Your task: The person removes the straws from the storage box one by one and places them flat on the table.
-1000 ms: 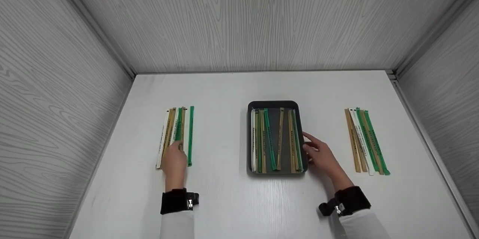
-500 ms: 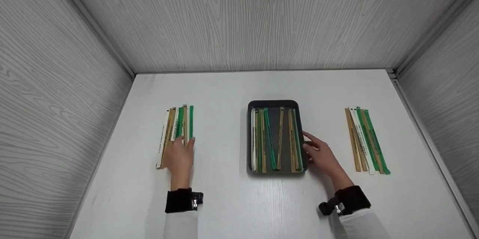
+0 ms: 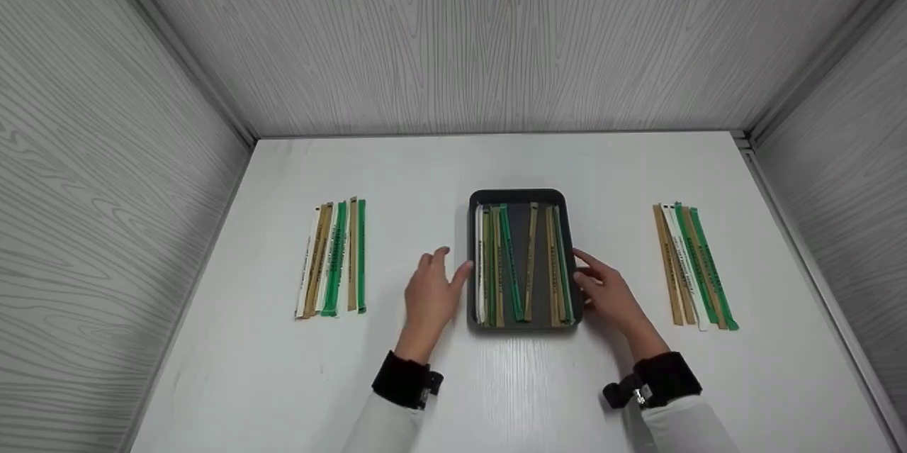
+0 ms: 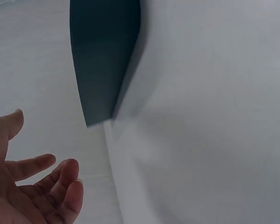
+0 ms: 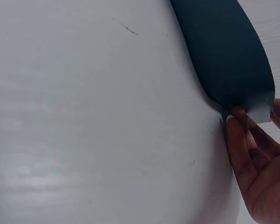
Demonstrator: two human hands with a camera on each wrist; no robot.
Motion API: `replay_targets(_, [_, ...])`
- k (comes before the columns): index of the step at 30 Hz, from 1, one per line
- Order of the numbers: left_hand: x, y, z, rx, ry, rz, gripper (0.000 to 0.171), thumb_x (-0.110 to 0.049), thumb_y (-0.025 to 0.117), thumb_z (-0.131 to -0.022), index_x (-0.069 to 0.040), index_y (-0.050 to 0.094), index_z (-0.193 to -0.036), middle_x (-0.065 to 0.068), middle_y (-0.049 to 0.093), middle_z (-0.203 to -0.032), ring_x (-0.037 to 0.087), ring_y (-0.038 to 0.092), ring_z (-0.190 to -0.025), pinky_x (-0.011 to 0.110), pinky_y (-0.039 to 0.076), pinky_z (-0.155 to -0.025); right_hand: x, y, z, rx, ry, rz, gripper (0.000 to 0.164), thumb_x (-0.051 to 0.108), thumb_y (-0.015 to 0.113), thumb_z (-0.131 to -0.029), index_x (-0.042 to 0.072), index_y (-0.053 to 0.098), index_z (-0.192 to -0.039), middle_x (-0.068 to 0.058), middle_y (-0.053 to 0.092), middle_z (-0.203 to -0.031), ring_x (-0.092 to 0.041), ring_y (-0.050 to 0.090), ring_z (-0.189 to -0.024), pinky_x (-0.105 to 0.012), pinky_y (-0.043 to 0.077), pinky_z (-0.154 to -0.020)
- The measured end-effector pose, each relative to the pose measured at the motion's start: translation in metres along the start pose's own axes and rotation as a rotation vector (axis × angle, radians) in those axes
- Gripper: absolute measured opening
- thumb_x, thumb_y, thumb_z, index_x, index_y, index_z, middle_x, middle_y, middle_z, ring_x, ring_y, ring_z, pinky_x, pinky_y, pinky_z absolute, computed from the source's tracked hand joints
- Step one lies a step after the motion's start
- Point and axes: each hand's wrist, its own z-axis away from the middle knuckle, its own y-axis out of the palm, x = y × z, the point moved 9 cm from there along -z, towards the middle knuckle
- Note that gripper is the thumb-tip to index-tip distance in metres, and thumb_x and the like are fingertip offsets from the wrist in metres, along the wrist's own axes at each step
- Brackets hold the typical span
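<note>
A dark rectangular tray (image 3: 519, 196) stands mid-table, with several slim paper-wrapped sticks (image 3: 513, 265) in white, brown and green lying lengthwise in it. My left hand (image 3: 434, 295) is just left of the tray, fingers spread and nothing in them; its thumb comes close to the tray's left rim. In the left wrist view, the tray's outer wall (image 4: 105, 60) rises beyond those loosely bent fingers. My right hand (image 3: 613, 303) holds the tray's right side, thumb at the rim. The right wrist view has its fingertips (image 5: 236, 119) against the low edge of the wall.
On the left of the white table (image 3: 418, 176) lies a row of several wrapped sticks (image 3: 333, 258). Another such row (image 3: 694, 265) lies on the right, slightly slanted. Grey wood-grain panels (image 3: 496, 35) stand behind and at both sides.
My left hand has left the left row of sticks and moved right to beside the tray. The sticks in that row are shifted and more spread. My right hand and the tray have stayed put.
</note>
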Motion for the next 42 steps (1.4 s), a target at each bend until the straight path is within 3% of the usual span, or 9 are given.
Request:
replay_targets(4, [-0.033,0.023,0.006,0.053,0.109,-0.007,0.055,-0.035,0.069,-0.093,-0.001,0.055,-0.133,0.019,0.06,-0.111,0.031,0.065,-0.087,0.041,0.054,-0.07,-0.001,0.001,0.0,0.004,0.005,-0.009,0.052,0.015,0.049,-0.104,0.019,0.035,-0.154,-0.025,0.052,-0.134,-0.028,0.065,-0.086,-0.037,0.055,-0.066])
replay_targets(8, [-0.052,0.042,0.009,0.09,0.178,-0.065,0.053,-0.023,0.072,-0.091,0.001,0.054,-0.134,0.018,0.06,-0.107,0.027,0.064,-0.079,0.036,0.053,-0.061,-0.001,0.001,0.0,0.005,0.006,-0.003,0.052,0.015,0.049,-0.104,0.019,0.035,-0.154,-0.025,0.052,-0.134,-0.028,0.065,-0.087,-0.037,0.055,-0.067])
replay_targets(15, [-0.062,0.067,0.01,0.114,0.238,-0.206,0.041,-0.007,0.073,-0.086,0.002,0.056,-0.123,0.015,0.06,-0.091,0.024,0.061,-0.064,0.033,0.048,-0.048,-0.001,0.001,0.0,0.01,0.005,0.002,0.052,0.016,0.049,-0.104,0.018,0.035,-0.154,-0.026,0.052,-0.133,-0.028,0.065,-0.085,-0.037,0.055,-0.066])
replay_targets(19, [-0.063,0.08,0.01,0.148,0.252,-0.296,0.041,0.0,0.07,-0.085,0.003,0.06,-0.125,0.014,0.064,-0.085,0.022,0.062,-0.062,0.032,0.048,-0.045,-0.002,0.002,0.0,0.008,0.013,-0.001,0.051,0.016,0.049,-0.104,0.019,0.036,-0.153,-0.025,0.052,-0.134,-0.028,0.064,-0.085,-0.037,0.055,-0.066])
replay_targets(22, [-0.064,0.088,0.01,0.168,0.264,-0.372,0.032,0.003,0.071,-0.083,0.001,0.067,-0.115,0.012,0.065,-0.078,0.021,0.063,-0.062,0.033,0.048,-0.044,-0.003,0.002,-0.001,0.008,0.016,-0.003,0.051,0.017,0.049,-0.104,0.02,0.035,-0.154,-0.025,0.052,-0.134,-0.028,0.064,-0.085,-0.037,0.055,-0.066])
replay_targets(26, [-0.065,0.094,0.011,0.186,0.268,-0.415,0.013,0.004,0.071,-0.082,-0.003,0.07,-0.093,0.011,0.063,-0.076,0.021,0.063,-0.062,0.033,0.049,-0.044,-0.003,0.001,-0.001,0.006,0.015,-0.005,0.051,0.017,0.049,-0.104,0.02,0.036,-0.153,-0.025,0.052,-0.134,-0.028,0.064,-0.086,-0.037,0.055,-0.067])
replay_targets(29, [-0.065,0.094,0.011,0.197,0.261,-0.407,0.01,0.005,0.07,-0.082,-0.003,0.069,-0.089,0.011,0.063,-0.077,0.021,0.062,-0.061,0.033,0.049,-0.045,-0.002,0.001,-0.001,0.003,0.007,0.006,0.051,0.017,0.049,-0.104,0.021,0.036,-0.153,-0.025,0.052,-0.134,-0.029,0.064,-0.087,-0.037,0.055,-0.067])
replay_targets(34, [-0.064,0.093,0.01,0.207,0.244,-0.357,0.011,0.005,0.069,-0.083,0.0,0.067,-0.094,0.012,0.064,-0.079,0.022,0.063,-0.062,0.033,0.05,-0.047,-0.001,0.001,-0.001,-0.003,-0.004,0.022,0.051,0.016,0.049,-0.104,0.021,0.037,-0.153,-0.025,0.052,-0.134,-0.029,0.064,-0.088,-0.037,0.054,-0.068])
replay_targets(42, [-0.063,0.088,0.007,0.202,0.204,-0.306,0.031,0.003,0.067,-0.085,0.007,0.064,-0.115,0.017,0.068,-0.085,0.028,0.067,-0.067,0.037,0.053,-0.05,-0.001,0.001,0.0,-0.002,-0.007,0.022,0.051,0.016,0.049,-0.104,0.021,0.036,-0.153,-0.025,0.053,-0.132,-0.029,0.064,-0.086,-0.037,0.054,-0.067])
